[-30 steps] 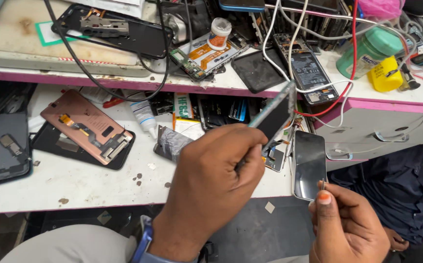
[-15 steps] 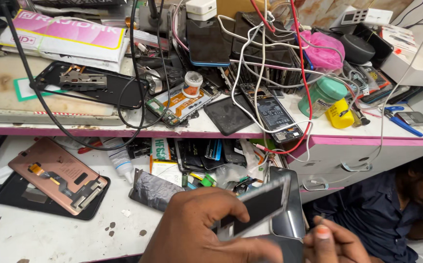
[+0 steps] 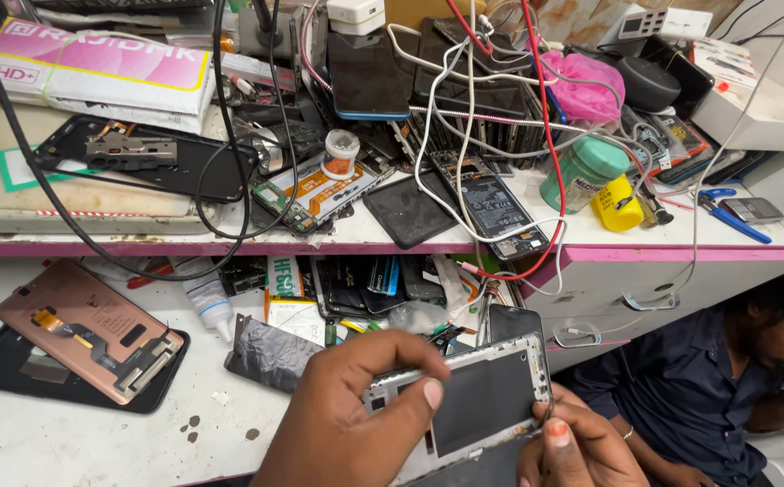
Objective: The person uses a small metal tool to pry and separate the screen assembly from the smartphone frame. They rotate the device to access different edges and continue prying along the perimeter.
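Bench clutter: copper phone back, glue tube, green jar, yellow bottle, pink bag.

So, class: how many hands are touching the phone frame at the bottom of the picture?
2: the left hand grips the phone frame from the left; the right hand holds its lower right corner. Other hands may be hidden.

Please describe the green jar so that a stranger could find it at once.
Look at the upper shelf with the pink front edge, toward its right end. The green jar stands there upright beside a yellow bottle, below a pink bag. It is the only mint-green lidded container among dark phones and cables.
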